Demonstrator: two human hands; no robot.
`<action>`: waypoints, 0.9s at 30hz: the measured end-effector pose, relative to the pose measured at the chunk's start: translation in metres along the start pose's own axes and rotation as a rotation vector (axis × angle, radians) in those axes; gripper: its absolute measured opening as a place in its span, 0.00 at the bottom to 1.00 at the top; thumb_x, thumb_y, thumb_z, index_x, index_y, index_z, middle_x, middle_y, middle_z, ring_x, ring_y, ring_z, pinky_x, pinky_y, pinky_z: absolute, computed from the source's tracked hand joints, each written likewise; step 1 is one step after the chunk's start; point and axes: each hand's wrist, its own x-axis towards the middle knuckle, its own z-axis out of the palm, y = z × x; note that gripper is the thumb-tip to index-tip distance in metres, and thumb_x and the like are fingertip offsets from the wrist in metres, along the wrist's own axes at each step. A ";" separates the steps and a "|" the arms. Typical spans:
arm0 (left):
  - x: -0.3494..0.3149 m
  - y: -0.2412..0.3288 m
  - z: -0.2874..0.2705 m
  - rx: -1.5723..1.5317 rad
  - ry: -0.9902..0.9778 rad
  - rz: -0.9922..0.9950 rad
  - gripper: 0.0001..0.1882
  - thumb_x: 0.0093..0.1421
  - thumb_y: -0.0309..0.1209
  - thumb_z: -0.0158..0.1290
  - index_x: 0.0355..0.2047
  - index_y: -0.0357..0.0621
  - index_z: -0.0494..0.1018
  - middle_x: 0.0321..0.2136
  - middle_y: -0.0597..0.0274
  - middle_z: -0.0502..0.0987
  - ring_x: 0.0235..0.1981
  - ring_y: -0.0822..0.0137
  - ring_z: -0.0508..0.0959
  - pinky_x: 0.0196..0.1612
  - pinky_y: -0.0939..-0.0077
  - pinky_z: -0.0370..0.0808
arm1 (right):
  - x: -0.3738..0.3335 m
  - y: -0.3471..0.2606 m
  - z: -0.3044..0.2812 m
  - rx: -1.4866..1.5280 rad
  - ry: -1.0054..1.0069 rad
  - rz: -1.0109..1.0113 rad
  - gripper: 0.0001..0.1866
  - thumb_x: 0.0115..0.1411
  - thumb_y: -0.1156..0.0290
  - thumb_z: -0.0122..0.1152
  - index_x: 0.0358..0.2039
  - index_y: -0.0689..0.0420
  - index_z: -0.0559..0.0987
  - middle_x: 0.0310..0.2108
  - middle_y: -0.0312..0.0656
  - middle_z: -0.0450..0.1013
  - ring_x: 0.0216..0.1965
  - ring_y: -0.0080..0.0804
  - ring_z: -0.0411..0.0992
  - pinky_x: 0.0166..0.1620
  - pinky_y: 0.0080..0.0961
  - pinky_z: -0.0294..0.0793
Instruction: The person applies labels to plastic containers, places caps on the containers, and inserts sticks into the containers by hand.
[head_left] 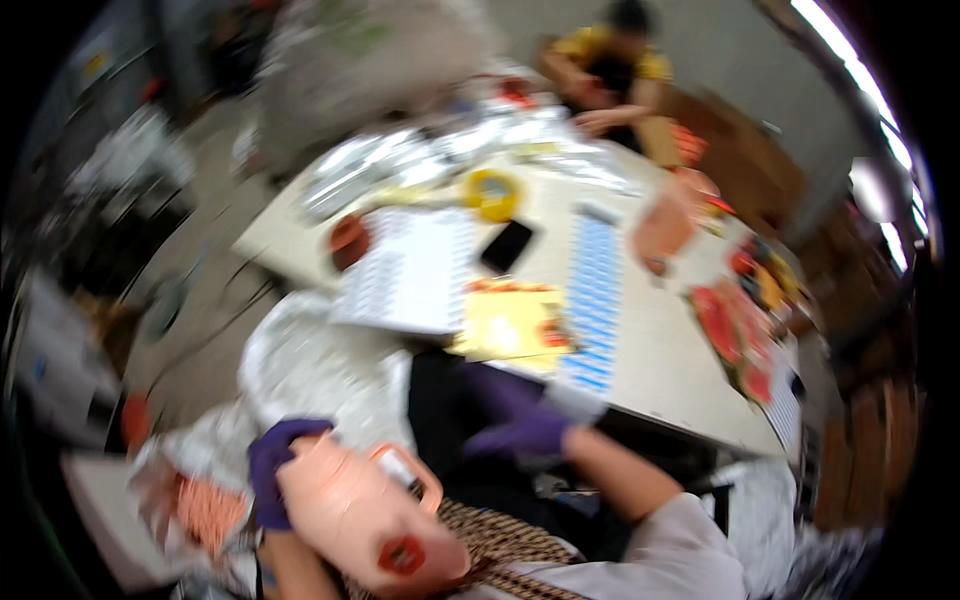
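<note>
A peach-pink plastic jug (pixel 365 510) with a loop handle and a red patch near one end lies tilted across my lap. My left hand (pixel 275 470), in a purple glove, grips its narrower end at the lower left. My right hand (pixel 520 420), also gloved in purple, is in the air just below the table's near edge. It is blurred, but its fingers look spread and hold nothing. Nearest to it are a yellow sheet (pixel 512 320) and a blue-and-white sheet of stickers (pixel 594 300) on the table.
A white table (pixel 655 365) spans the middle, with a printed sheet (pixel 410 265), black phone (pixel 507 246), yellow tape roll (pixel 491 194) and silvery packs (pixel 440 150). White sacks (pixel 310 350) stand left. Another person (pixel 610 75) sits at the far side.
</note>
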 end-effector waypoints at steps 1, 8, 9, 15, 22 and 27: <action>0.007 0.000 0.017 -0.157 -0.022 0.006 0.26 0.59 0.45 0.53 0.44 0.31 0.79 0.38 0.50 0.82 0.40 0.63 0.82 0.47 0.69 0.78 | -0.002 0.027 0.027 -0.248 -0.065 -0.203 0.54 0.57 0.54 0.72 0.73 0.59 0.49 0.70 0.56 0.55 0.72 0.45 0.52 0.72 0.38 0.51; 0.060 -0.005 0.095 -0.261 -0.157 0.217 0.30 0.63 0.55 0.54 0.47 0.37 0.78 0.65 0.43 0.64 0.62 0.49 0.70 0.63 0.54 0.67 | -0.122 0.029 0.008 0.142 0.210 -0.003 0.26 0.56 0.57 0.73 0.52 0.54 0.79 0.41 0.36 0.77 0.39 0.23 0.74 0.42 0.25 0.76; 0.057 0.001 0.104 -0.280 -0.135 0.256 0.26 0.62 0.48 0.58 0.49 0.37 0.77 0.64 0.44 0.65 0.61 0.50 0.71 0.64 0.56 0.66 | -0.147 0.018 -0.012 0.256 0.358 0.021 0.26 0.54 0.64 0.76 0.53 0.54 0.79 0.42 0.36 0.77 0.41 0.24 0.74 0.46 0.25 0.76; 0.006 -0.013 0.117 0.084 -0.104 0.076 0.21 0.68 0.34 0.39 0.45 0.27 0.74 0.52 0.42 0.77 0.47 0.55 0.78 0.51 0.71 0.74 | -0.252 0.082 -0.105 -0.176 1.446 0.103 0.28 0.50 0.75 0.77 0.51 0.60 0.77 0.45 0.40 0.75 0.41 0.30 0.75 0.47 0.28 0.76; -0.056 -0.047 0.057 1.228 -0.113 0.302 0.23 0.62 0.42 0.54 0.55 0.44 0.73 0.50 0.54 0.76 0.53 0.56 0.74 0.60 0.59 0.67 | -0.197 0.212 -0.254 -0.461 1.638 0.147 0.25 0.49 0.59 0.78 0.38 0.62 0.76 0.37 0.43 0.72 0.37 0.37 0.73 0.43 0.34 0.74; -0.143 -0.103 -0.058 1.706 0.061 -0.110 0.18 0.65 0.41 0.53 0.49 0.43 0.75 0.43 0.57 0.78 0.46 0.62 0.75 0.53 0.65 0.69 | -0.049 0.182 -0.337 -0.343 1.339 0.489 0.30 0.52 0.56 0.74 0.45 0.67 0.75 0.42 0.51 0.72 0.42 0.42 0.74 0.46 0.36 0.74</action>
